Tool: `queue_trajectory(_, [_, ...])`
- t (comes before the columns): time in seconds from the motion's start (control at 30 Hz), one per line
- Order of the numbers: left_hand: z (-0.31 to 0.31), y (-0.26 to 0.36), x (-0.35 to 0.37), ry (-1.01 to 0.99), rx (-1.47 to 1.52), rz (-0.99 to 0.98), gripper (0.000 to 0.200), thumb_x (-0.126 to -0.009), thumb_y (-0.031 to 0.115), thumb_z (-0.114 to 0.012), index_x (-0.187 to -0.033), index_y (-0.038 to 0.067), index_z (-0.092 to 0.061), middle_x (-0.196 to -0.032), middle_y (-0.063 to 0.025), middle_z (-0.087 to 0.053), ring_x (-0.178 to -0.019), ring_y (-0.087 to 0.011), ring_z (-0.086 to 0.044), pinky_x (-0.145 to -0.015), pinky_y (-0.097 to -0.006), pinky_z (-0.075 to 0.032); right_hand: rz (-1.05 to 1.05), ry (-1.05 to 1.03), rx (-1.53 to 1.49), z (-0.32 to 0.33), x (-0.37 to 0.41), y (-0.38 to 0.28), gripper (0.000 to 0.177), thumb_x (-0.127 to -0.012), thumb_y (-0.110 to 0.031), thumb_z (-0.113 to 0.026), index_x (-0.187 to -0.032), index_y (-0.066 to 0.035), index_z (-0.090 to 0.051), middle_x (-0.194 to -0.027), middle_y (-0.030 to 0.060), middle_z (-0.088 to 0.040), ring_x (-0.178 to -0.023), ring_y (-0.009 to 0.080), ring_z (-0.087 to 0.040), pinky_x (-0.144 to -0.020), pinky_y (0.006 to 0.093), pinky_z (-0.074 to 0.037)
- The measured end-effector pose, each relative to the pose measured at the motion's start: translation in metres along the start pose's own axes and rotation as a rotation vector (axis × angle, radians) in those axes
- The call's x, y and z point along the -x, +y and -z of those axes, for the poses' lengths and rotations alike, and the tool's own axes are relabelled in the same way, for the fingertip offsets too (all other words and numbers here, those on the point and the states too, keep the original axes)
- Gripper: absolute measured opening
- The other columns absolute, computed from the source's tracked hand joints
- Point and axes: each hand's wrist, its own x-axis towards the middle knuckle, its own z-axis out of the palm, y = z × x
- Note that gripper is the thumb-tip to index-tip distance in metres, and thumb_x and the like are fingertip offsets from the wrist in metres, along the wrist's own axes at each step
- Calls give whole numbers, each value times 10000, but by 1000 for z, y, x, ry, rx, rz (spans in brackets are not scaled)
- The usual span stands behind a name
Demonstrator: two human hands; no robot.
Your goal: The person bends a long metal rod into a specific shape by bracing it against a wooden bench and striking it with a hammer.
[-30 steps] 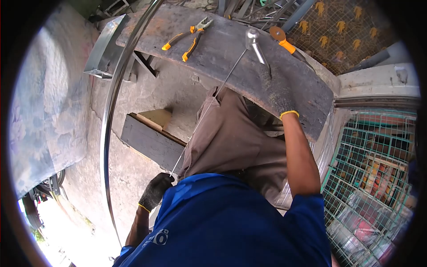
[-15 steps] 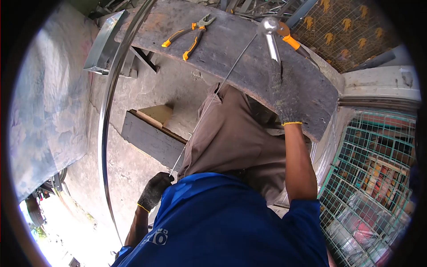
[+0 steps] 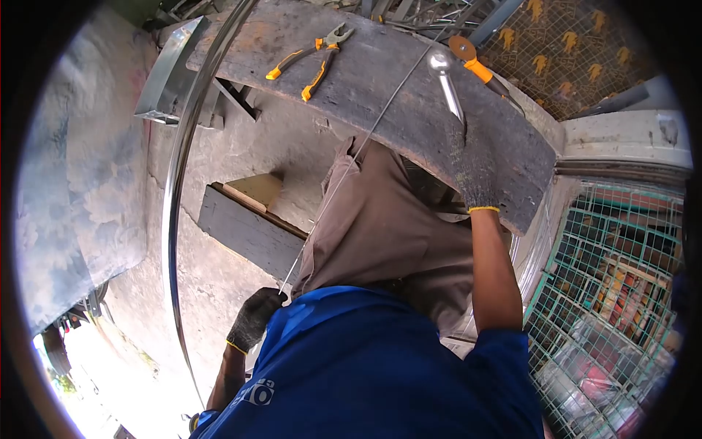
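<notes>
My right hand (image 3: 472,164), in a dark grey glove with a yellow cuff, is closed around the shaft of a shiny metal hammer (image 3: 449,95) with a ball-shaped end. The hammer is over the right half of a dark wooden board (image 3: 292,25). Down by my left hip, my gloved left hand (image 3: 256,318) grips the near end of a long thin metal rod (image 3: 338,183). This rod slants up past my trouser leg and across the board, its far part left of the hammer's ball.
Pliers (image 3: 322,60) with orange-black handles lie on the board. Beyond the hammer is an orange-handled tool (image 3: 479,69) with a round disc. A curved shiny metal strip (image 3: 172,212) rises at left. A wooden block (image 3: 252,234) sits on the floor; a green wire cage (image 3: 607,293) stands at right.
The rod's far end has shifted up and to the right, farther across the board. The hammer's ball end has come slightly toward me, away from the disc tool. My left hand has barely moved.
</notes>
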Motion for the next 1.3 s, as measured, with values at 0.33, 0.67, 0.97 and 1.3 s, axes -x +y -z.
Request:
queue_trajectory(0.33, [-13, 121, -104, -334, 802, 224, 231, -1026, 232, -517, -1200, 81, -541, -776, 14, -559, -552, -35, -424, -467, -166, -317, -43, 177, 22, -26, 7, 58, 562, -988, -496, -409, -1236, -17, -567, -1191, 297, -584, -1092, 486, -555, -931, 546, -446])
queue_trajectory(0.67, [-83, 209, -198, -555, 1134, 30, 264, -1002, 182, -558, -1240, 67, -545, -845, 20, -603, -672, -41, -512, -540, -185, -419, -132, 96, -112, -8, 13, 31, 462, -986, -449, -440, -1135, -36, -584, -1123, 265, -609, -1034, 480, -570, -881, 554, -461])
queue_trajectory(0.97, [-105, 220, -205, -530, 1033, -4, 262, -996, 193, -571, -1229, 73, -565, -861, 25, -601, -694, -76, -544, -573, -226, -461, -85, 150, -155, -12, 13, 34, 388, -978, -419, -474, -1062, -58, -585, -1057, 255, -622, -987, 486, -580, -830, 557, -471])
queue_trajectory(1.3, [-104, 213, -198, -498, 988, 11, 250, -993, 225, -579, -1205, 93, -568, -843, 37, -593, -694, -67, -535, -571, -221, -450, -73, 161, -183, -20, 11, 40, 412, -978, -441, -464, -1125, -75, -583, -1110, 247, -616, -1025, 474, -574, -868, 548, -461])
